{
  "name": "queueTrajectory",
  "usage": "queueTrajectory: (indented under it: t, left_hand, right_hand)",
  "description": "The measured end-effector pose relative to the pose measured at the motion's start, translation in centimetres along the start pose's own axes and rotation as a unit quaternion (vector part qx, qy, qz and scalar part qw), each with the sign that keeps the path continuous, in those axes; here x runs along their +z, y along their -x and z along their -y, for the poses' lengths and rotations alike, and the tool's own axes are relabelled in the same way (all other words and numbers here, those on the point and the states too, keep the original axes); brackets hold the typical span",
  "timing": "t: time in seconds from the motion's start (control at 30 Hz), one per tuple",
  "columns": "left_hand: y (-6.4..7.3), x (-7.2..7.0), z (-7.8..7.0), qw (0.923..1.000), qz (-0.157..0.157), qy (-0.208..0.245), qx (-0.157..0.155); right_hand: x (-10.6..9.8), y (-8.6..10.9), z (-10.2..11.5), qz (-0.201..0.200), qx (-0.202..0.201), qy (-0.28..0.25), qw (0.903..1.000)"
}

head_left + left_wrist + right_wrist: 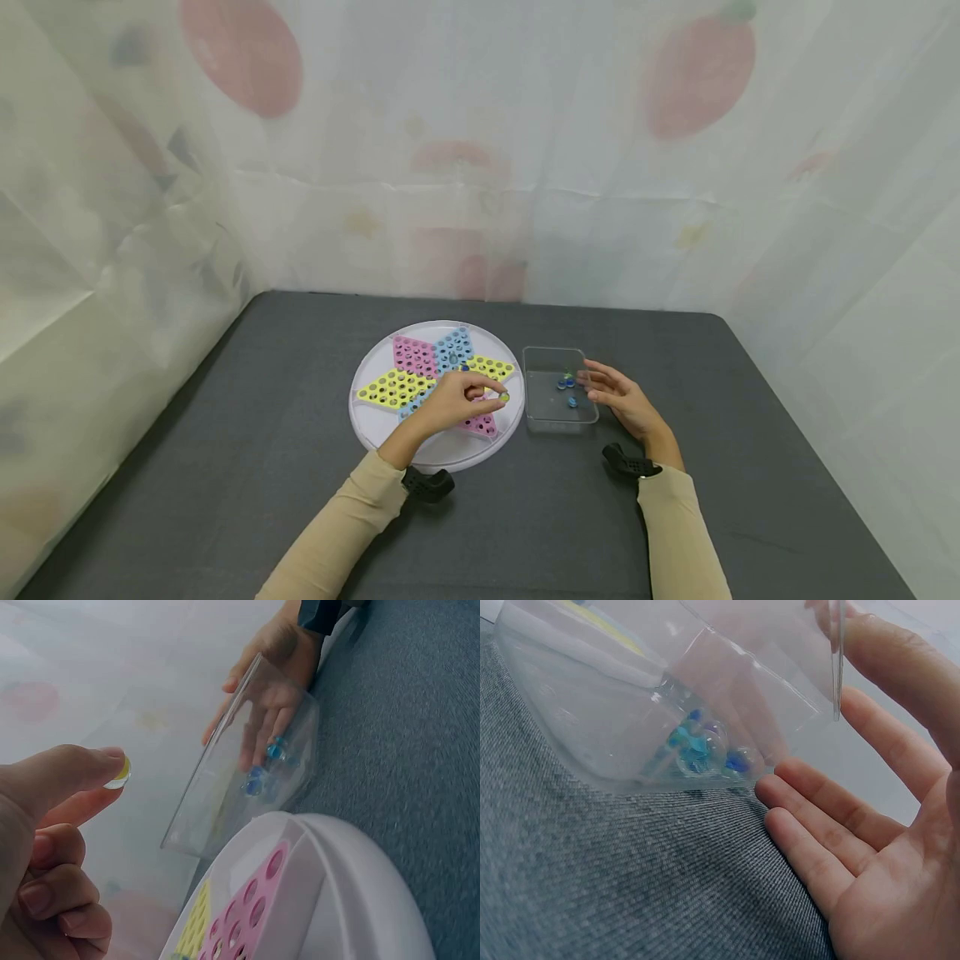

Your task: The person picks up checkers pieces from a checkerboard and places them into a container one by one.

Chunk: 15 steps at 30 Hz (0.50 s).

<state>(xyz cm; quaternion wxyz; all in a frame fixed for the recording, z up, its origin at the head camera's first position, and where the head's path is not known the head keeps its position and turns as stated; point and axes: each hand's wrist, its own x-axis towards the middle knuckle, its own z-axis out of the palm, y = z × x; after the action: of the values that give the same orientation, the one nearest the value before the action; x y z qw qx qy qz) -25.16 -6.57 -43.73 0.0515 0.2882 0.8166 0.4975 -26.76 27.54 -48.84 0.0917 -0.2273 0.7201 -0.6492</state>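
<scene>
Between thumb and index finger, my left hand [459, 400] pinches a clear marble [121, 772] with a yellow core. It holds the marble above the right part of a round white Chinese checkers board [371, 433], which has pink, blue and yellow star points full of holes. A few marbles, including a dark blue marble [465, 367], sit on the board. My right hand [628, 407] is at the right side of a clear plastic box [542, 404], its fingers nearly straight against or close to the wall. Several blue and greenish marbles [696, 746] lie in the box.
The box stands just right of the board on a dark grey tabletop [225, 467]. White printed curtains [585, 150] hang behind the table and on both sides. A black wrist device [429, 483] is strapped on each forearm.
</scene>
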Motion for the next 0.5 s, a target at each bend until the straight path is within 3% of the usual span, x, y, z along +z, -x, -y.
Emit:
queueTrajectory:
  t: [0.23, 0.5]
  left_hand:
    - [-0.5, 0.8, -0.4, 0.9999, 0.014, 0.005, -0.008]
    - [-0.9, 1.5, -0.5, 0.9994, 0.02, 0.005, 0.029]
  right_hand:
    - [0.0, -0.2, 0.0, -0.003, 0.005, 0.001, 1.0]
    - [0.0, -0.2, 0.0, -0.004, 0.006, 0.002, 1.0]
